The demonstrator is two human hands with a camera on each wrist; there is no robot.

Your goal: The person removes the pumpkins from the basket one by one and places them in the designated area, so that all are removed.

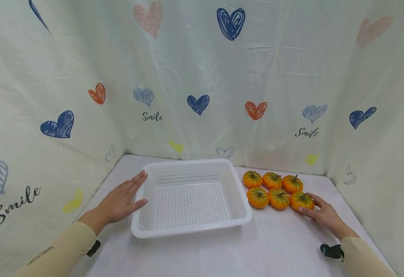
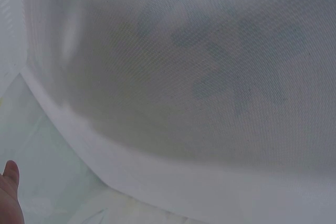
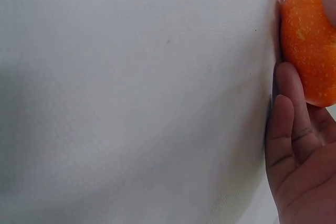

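Note:
A white plastic basket (image 1: pixel 192 232) with a perforated floor stands on the table. My left hand (image 1: pixel 121 200) rests against its left rim, fingers straight and thumb spread apart. To the basket's right sit several small orange pumpkins in two rows. At the right end of the front row, my right hand (image 1: pixel 324 217) holds a pumpkin (image 1: pixel 302 200) between thumb and fingers. In the right wrist view, that pumpkin (image 3: pixel 307 40) has fingers under its side, close to the tabletop. Only a fingertip of the left hand (image 2: pixel 10 192) appears at the left wrist view's edge.
A white cloth covers the table (image 1: pixel 202 257). Pale curtains (image 1: pixel 202 69) printed with hearts and "Smile" hang behind the table and on both sides. The nearest pumpkins (image 1: pixel 257 197) sit close beside the basket's right wall. A dark strap piece (image 1: pixel 331 251) juts from the right wrist.

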